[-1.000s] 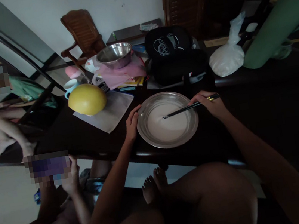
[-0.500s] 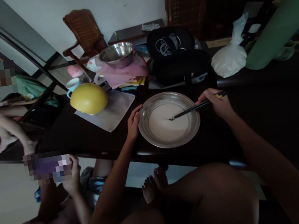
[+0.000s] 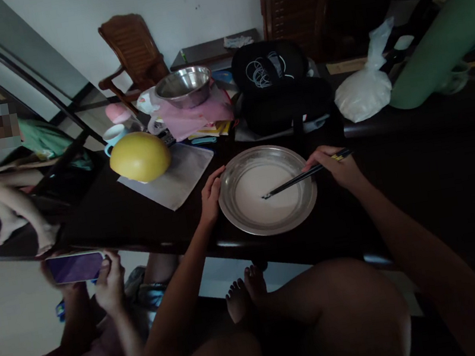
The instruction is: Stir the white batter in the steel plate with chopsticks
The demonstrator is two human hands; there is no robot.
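Observation:
A wide metal bowl (image 3: 231,215) stands on the dark table, with a milky white liquid (image 3: 260,177) in it. My left hand (image 3: 210,197) grips the bowl's left rim, fingers along the outside. Black chopsticks (image 3: 296,180) with yellow marks near the top are held in my right hand (image 3: 338,165), at the right rim. Their tips dip into the liquid left of the bowl's middle. My right fingers are closed around the upper part of the chopsticks.
Behind the bowl are a yellow melon-like fruit (image 3: 139,157) on a grey mat (image 3: 186,171), a second metal bowl (image 3: 184,87) on pink cloth, and a black case (image 3: 284,104). A bag of white powder (image 3: 364,95) stands right. At left, one person holds a phone (image 3: 75,268); another sits farther back.
My right hand has moved a little left and down, carrying the chopstick tips left and nearer to me through the liquid. My left hand keeps its place on the rim.

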